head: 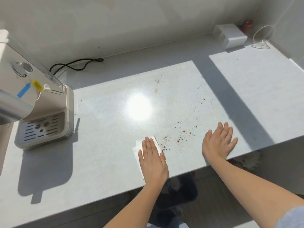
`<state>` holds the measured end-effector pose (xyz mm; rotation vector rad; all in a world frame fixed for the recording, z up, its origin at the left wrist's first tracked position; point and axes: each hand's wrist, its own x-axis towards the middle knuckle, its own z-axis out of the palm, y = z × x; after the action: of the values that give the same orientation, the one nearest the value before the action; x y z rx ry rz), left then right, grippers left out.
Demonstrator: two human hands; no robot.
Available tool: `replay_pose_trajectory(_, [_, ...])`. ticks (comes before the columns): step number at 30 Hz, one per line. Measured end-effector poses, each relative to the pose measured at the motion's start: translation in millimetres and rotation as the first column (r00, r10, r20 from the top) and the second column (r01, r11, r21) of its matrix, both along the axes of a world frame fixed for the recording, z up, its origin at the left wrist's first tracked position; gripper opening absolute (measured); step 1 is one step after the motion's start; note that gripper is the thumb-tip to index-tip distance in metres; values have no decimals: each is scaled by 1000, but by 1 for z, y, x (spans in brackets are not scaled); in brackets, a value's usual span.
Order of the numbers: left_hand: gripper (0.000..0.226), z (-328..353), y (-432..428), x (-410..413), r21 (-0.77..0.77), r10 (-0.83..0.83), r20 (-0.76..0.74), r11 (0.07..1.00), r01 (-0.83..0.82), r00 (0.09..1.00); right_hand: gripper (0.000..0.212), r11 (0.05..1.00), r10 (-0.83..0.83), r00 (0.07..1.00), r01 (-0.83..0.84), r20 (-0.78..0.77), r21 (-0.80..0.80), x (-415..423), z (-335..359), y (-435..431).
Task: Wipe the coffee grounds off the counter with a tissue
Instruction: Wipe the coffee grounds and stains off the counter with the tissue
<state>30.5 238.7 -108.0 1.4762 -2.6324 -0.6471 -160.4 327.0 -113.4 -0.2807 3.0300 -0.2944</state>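
The left hand (pixel 153 160) lies flat, fingers straight and together, pressing the tissue (pixel 137 148) onto the worktop (pixel 102 145) near its front edge. The grounds (pixel 181 135) are scattered just right of the tissue, between the two hands; the nearest specks seem to touch its edge. The right hand (pixel 218 142) rests flat on the worktop, fingers spread, holding nothing.

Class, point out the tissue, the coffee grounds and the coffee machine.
tissue (pixel 138 146): head view, bare left corner.
coffee grounds (pixel 166 137): head view, brown clump beside the tissue.
coffee machine (pixel 41 129): head view, drip tray grille.
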Motion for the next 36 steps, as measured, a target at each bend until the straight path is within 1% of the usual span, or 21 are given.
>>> replay_pose_trajectory(4, [62, -2, 15, -28, 16, 27, 24, 1000, -27, 999, 57, 1000, 7, 1000, -7, 8, 15, -1, -1, 1])
replay_pose_trajectory(9, [62, 1, 8, -44, 22, 36, 48, 999, -37, 998, 59, 1000, 4, 1000, -4, 14, 12, -2, -4, 1])
replay_pose_trajectory(13, [60, 9, 1, -57, 106, 21, 10, 994, -22, 1000, 59, 1000, 3, 1000, -3, 18, 4, -3, -5, 1])
replay_pose_trajectory(15, [59, 15, -2, -62, 175, 7, -52, 985, 2, 999, 59, 1000, -3, 1000, 3, 8, 1, -3, -6, 0])
replay_pose_trajectory(17, [55, 24, -8, -64, 254, 24, -146, 967, 14, 989, 59, 1000, -11, 1000, 10, -14, -8, -3, -8, 0])
replay_pose_trajectory(20, [50, 35, -27, -60, 390, 153, -337, 921, -10, 929, 59, 1000, -10, 1000, 10, -18, -23, -3, -8, 2])
replay_pose_trajectory(21, [47, 37, -36, -56, 399, 176, -380, 917, -10, 908, 58, 1000, -10, 1000, 9, -20, -28, -2, -8, 2])
replay_pose_trajectory(23, [41, 38, -61, -47, 334, 161, -421, 943, -12, 893, 56, 999, -12, 999, 10, -41, -49, -2, -6, 3])
replay_pose_trajectory(24, [38, 38, -76, -43, 284, 139, -433, 959, -12, 890, 53, 996, -31, 999, 28, -39, -79, -3, -4, 2])
replay_pose_trajectory(26, [35, 37, -110, -33, 186, 90, -435, 983, -8, 896, 45, 962, -132, 991, 130, 6, -241, -4, 7, -2])
replay_pose_trajectory(27, [35, 36, -129, -30, 141, 62, -419, 990, -2, 906, 39, 907, -182, 982, 189, 55, -376, -3, 15, -5])
replay_pose_trajectory(28, [35, 34, -148, -27, 97, 27, -389, 995, 11, 921, 32, 813, -194, 971, 239, 141, -531, 4, 27, -10])
replay_pose_trajectory(29, [35, 32, -166, -26, 51, -19, -347, 998, 39, 938, 25, 737, -135, 967, 244, 216, -631, 14, 38, -16])
replay_pose_trajectory(30, [36, 29, -182, -26, 9, -75, -298, 997, 82, 951, 18, 727, -15, 969, 179, 245, -663, 28, 47, -23])
replay_pose_trajectory(31, [37, 26, -197, -27, -29, -132, -245, 991, 129, 960, 12, 788, 146, 963, 25, 226, -615, 43, 51, -30])
replay_pose_trajectory(32, [40, 23, -210, -29, -59, -189, -193, 982, 181, 963, 11, 834, 306, 929, -155, 209, -530, 60, 52, -37])
replay_pose_trajectory(33, [42, 21, -221, -33, -79, -245, -143, 969, 236, 959, 15, 845, 418, 889, -304, 189, -440, 74, 50, -44])
replay_pose_trajectory(34, [44, 19, -228, -37, -92, -291, -104, 955, 282, 951, 18, 838, 482, 857, -391, 180, -380, 87, 48, -51])
replay_pose_trajectory(36, [47, 17, -234, -49, -87, -332, -91, 942, 325, 939, 21, 832, 513, 842, -438, 168, -340, 104, 41, -55])
